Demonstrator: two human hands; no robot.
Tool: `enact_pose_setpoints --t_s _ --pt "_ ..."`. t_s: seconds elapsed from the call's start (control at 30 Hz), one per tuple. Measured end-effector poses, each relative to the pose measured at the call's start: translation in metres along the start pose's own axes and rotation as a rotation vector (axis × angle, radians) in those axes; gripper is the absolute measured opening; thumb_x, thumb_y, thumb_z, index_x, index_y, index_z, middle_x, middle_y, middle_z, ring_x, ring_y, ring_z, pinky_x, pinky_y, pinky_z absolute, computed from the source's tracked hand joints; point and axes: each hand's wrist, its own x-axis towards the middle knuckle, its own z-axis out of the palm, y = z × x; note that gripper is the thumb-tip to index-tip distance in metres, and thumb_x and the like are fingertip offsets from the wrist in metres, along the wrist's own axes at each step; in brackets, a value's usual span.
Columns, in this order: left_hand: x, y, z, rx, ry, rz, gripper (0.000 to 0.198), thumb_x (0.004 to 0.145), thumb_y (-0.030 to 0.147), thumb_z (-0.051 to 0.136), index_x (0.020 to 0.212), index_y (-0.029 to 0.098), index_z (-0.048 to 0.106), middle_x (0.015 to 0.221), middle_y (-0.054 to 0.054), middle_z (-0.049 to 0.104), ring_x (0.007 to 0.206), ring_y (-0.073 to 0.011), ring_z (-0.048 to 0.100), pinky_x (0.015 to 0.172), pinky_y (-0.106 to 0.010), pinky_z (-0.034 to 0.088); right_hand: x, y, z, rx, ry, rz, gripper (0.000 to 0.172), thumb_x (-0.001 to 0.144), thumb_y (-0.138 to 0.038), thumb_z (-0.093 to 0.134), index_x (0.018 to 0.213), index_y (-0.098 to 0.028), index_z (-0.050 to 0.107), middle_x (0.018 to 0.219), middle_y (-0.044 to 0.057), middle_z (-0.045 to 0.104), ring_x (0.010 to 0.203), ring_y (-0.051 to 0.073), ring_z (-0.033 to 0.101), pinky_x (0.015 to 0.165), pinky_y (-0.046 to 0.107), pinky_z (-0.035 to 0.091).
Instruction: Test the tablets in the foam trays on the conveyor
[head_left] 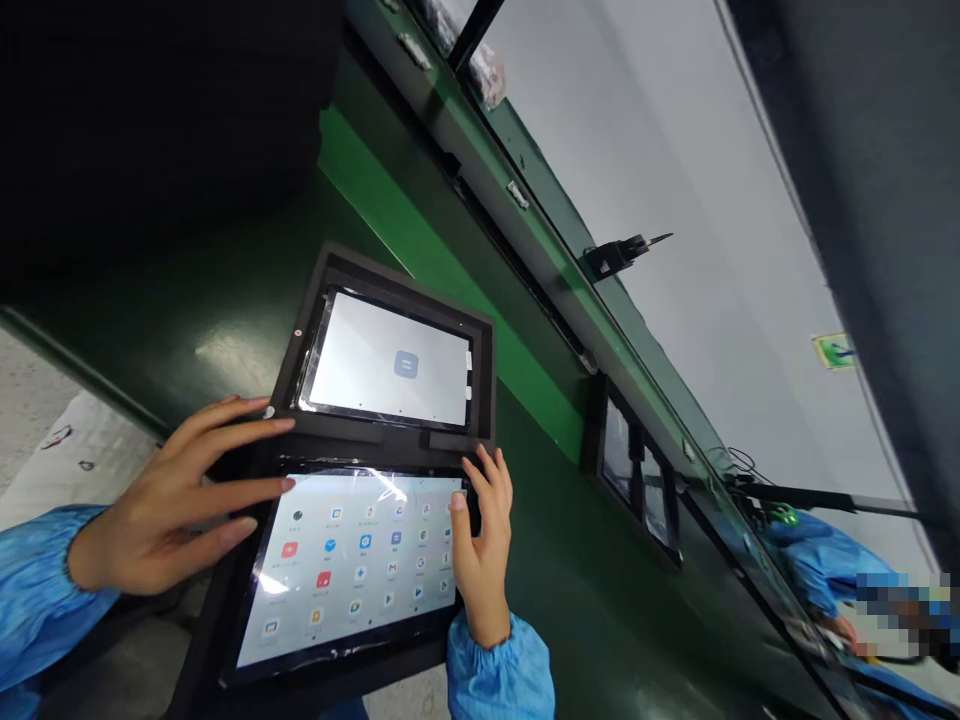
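Two tablets lie in a black foam tray (352,430). The near tablet (352,635) is lit and shows rows of app icons, with glare from a clear film at its top. Behind it, the far tablet (360,360) has a white screen with one grey-blue icon in the middle. My left hand (187,490) is open, its fingers spread across the tray's left side and one fingertip at the near tablet's upper left corner. At the right edge of that tablet rests my right hand (484,540), also open, thumb over the edge and fingers stretched along the tray.
The tray sits at the front edge of a green workbench (555,540). Further right stands another black tray (637,470) with two dark-screened tablets. A rail (517,195) runs along the back, with a black pointed tool (619,257) on it. A co-worker's blue sleeve (825,555) shows at far right.
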Motion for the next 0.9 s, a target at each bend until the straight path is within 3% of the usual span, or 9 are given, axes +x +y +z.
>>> enact_pose_setpoints --t_s 0.1,0.27,0.37,0.43,0.53,0.6,0.67,0.77,0.9 --pt "-0.008 0.011 0.000 -0.015 -0.079 0.119 0.065 0.085 0.022 0.052 0.145 0.046 0.047 0.161 0.009 0.034 0.149 -0.0293 0.031 0.128 -0.052 0.019 -0.011 0.002 -0.004 0.006 0.079 0.086 0.038 0.102 -0.030 0.052 0.140 -0.032 0.055 0.156 0.007 0.046 0.153 0.030 0.029 0.119 0.063 0.034" --pt "-0.019 0.020 0.005 -0.015 -0.169 0.157 0.065 0.083 0.023 0.053 0.146 0.041 0.048 0.157 0.007 0.042 0.145 -0.0270 0.038 0.129 -0.047 0.016 -0.025 -0.004 -0.006 0.016 0.040 0.134 0.037 0.101 -0.028 0.053 0.138 -0.031 0.056 0.159 0.007 0.042 0.151 0.031 0.034 0.117 0.061 0.037" --pt "-0.028 0.013 0.012 -0.039 -0.145 0.085 0.069 0.086 0.021 0.051 0.150 0.042 0.040 0.162 0.008 0.031 0.149 -0.0249 0.032 0.127 -0.043 0.022 -0.033 -0.013 -0.003 -0.054 -0.066 0.099 0.048 0.098 -0.028 0.056 0.145 -0.032 0.048 0.163 0.008 0.036 0.155 0.035 0.020 0.118 0.069 0.029" --pt "-0.035 0.006 0.018 -0.057 -0.102 0.000 0.072 0.087 0.020 0.051 0.152 0.043 0.034 0.164 0.010 0.026 0.149 -0.0250 0.029 0.124 -0.042 0.029 -0.036 -0.019 0.000 -0.121 -0.133 0.077 0.062 0.095 -0.031 0.062 0.152 -0.034 0.038 0.168 0.008 0.024 0.157 0.039 0.007 0.117 0.077 0.019" --pt "-0.043 -0.003 0.025 -0.091 -0.034 -0.126 0.077 0.084 0.023 0.054 0.154 0.045 0.029 0.164 0.010 0.026 0.148 -0.0286 0.032 0.120 -0.048 0.036 -0.036 -0.024 0.005 -0.185 -0.219 0.056 0.083 0.089 -0.034 0.069 0.159 -0.036 0.024 0.172 0.006 0.002 0.156 0.044 -0.007 0.114 0.082 0.009" --pt "-0.045 -0.006 0.026 -0.122 0.005 -0.178 0.081 0.081 0.026 0.056 0.153 0.049 0.027 0.163 0.013 0.024 0.146 -0.0299 0.034 0.121 -0.052 0.037 -0.035 -0.026 0.005 -0.169 -0.244 0.047 0.090 0.087 -0.035 0.072 0.160 -0.038 0.020 0.172 0.005 -0.003 0.155 0.046 -0.010 0.113 0.083 0.008" --pt "-0.043 -0.010 0.024 -0.135 0.037 -0.214 0.082 0.079 0.028 0.056 0.151 0.053 0.026 0.163 0.017 0.024 0.145 -0.0299 0.035 0.122 -0.053 0.035 -0.036 -0.026 0.003 -0.105 -0.209 0.044 0.088 0.086 -0.036 0.071 0.159 -0.039 0.022 0.172 0.005 0.001 0.155 0.047 -0.007 0.113 0.083 0.013" --pt "-0.034 -0.015 0.016 -0.104 0.074 -0.266 0.079 0.080 0.030 0.057 0.149 0.057 0.029 0.161 0.019 0.027 0.143 -0.0301 0.038 0.121 -0.054 0.037 -0.039 -0.023 0.000 0.000 -0.059 0.078 0.067 0.093 -0.033 0.062 0.153 -0.036 0.035 0.170 0.005 0.017 0.157 0.042 0.004 0.115 0.076 0.025" --pt "-0.008 -0.019 0.006 0.001 0.092 -0.307 0.066 0.088 0.033 0.056 0.147 0.054 0.034 0.159 0.012 0.033 0.143 -0.0294 0.039 0.121 -0.052 0.035 -0.042 -0.017 -0.001 0.048 0.088 0.155 0.043 0.098 -0.029 0.056 0.141 -0.032 0.052 0.161 0.007 0.039 0.156 0.036 0.018 0.116 0.068 0.032"
